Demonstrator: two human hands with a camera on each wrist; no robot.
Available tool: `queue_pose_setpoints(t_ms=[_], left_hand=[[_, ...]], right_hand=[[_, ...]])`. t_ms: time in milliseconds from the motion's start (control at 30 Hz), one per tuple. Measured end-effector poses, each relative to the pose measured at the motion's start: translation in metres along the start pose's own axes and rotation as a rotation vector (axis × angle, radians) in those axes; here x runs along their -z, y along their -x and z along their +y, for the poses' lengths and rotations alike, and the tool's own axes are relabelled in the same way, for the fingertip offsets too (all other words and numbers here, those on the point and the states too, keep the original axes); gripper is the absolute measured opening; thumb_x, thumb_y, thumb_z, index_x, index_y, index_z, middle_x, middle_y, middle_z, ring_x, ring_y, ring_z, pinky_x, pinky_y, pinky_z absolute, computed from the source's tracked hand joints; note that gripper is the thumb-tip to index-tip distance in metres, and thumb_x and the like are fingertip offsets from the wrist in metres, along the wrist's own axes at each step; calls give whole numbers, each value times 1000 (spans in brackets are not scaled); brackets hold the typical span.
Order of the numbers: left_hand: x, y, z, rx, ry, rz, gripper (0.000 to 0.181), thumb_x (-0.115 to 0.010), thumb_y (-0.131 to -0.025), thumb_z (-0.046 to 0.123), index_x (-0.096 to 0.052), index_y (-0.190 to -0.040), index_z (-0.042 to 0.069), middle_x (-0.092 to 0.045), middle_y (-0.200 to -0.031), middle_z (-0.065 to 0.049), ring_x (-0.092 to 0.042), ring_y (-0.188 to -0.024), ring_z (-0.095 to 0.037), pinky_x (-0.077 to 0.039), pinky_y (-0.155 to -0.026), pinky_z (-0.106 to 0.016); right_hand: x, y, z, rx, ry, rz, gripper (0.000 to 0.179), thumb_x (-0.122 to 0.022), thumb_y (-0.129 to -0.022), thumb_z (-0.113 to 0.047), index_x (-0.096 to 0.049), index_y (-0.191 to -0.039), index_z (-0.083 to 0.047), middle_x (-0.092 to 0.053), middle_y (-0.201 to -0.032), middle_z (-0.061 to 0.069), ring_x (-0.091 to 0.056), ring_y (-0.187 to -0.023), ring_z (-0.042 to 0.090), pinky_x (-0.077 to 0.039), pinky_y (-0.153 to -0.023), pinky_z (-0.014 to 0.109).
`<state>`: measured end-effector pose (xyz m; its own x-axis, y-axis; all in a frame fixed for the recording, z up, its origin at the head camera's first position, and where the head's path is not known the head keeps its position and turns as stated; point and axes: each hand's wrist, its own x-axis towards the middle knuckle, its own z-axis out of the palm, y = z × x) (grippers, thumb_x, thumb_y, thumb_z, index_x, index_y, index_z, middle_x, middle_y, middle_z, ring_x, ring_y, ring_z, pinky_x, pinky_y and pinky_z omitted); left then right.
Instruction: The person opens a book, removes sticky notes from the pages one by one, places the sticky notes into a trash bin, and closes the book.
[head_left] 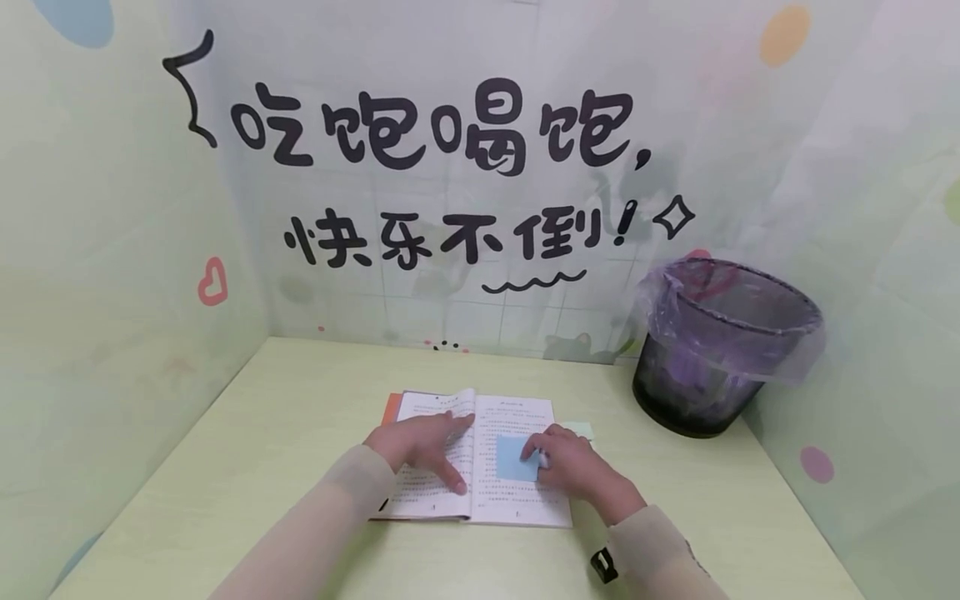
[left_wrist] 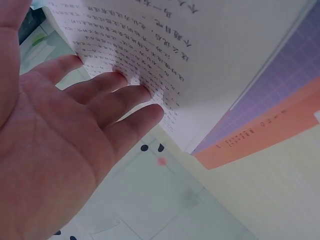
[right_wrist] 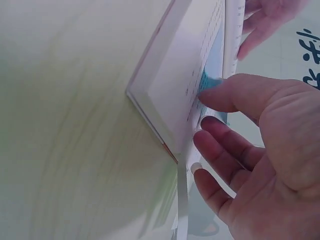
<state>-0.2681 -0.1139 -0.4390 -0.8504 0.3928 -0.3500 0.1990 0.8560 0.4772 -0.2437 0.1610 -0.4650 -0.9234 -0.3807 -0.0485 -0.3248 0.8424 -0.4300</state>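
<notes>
Right hand (head_left: pixel 577 467) pinches blue sticky note (head_left: pixel 509 457) near open book's (head_left: pixel 517 510) right edge.
Left hand (head_left: pixel 420 442), grip released, touches left page (head_left: pixel 441 502).

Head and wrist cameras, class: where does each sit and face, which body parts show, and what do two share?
Head: head-worn, facing forward and down at book; left hand, right hand, sleeves show.
Left wrist: worn there, facing left hand and book.
Right wrist: worn there, facing right hand and book; left hand beyond.
Head and right wrist share both hands.
</notes>
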Motion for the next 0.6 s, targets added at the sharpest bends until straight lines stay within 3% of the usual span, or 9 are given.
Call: queue_pose_setpoints(t_ms=[100,167,300,367,500,600], left_hand=[[0,0,1,6,5,-1,121,-102,-72,48,-38,-173,28,-32,-181,-13,-28,-169,-39,-27,-136,-62],[0,1,1,4,8,-1,121,-102,-72,47,-37,-173,28,-32,-181,-13,-28,-169,-39,-27,-136,-62],[-1,2,1,2,9,-1,121,-102,-73,47,-38,-173,27,-32,-181,-14,-29,-169,-39,-27,-136,-62],[-1,2,1,0,10,0,121,-102,-73,47,-38,-173,27,-32,-181,-13,-28,-169,-39,-27,-136,-62],[0,2,1,0,7,1,121,-102,-73,47,-37,-173,28,-32,-181,-13,-28,-169,-38,-27,-136,-61],[-1,2,0,1,10,4,120,-103,-73,46,-38,-173,29,-32,-181,-13,-29,-169,-39,-28,-136,-61]], right_hand=[[1,1,1,17,-36,6,21,-84,-89,-4,-78,-98,-22,-68,-114,4,-60,-107,24,-51,-101,54],[0,2,0,16,-52,16,18,-88,-89,-10,-77,-93,-24,-68,-121,7,-60,-113,28,-53,-102,53],[-3,3,0,32,-4,54,18,-91,-88,-16,-76,-85,-26,-67,-137,12,-57,-129,36,-46,-112,62],[-2,3,0,51,29,64,16,-89,-90,-17,-77,-84,-26,-72,-129,7,-59,-124,32,-46,-110,62],[0,1,-2,61,34,51,11,-83,-96,-16,-78,-88,-22,-73,-98,-7,-61,-95,15,-54,-96,47],[1,1,-4,45,26,53,12,-80,-98,-16,-77,-89,-22,-73,-92,-9,-60,-86,11,-58,-89,40]])
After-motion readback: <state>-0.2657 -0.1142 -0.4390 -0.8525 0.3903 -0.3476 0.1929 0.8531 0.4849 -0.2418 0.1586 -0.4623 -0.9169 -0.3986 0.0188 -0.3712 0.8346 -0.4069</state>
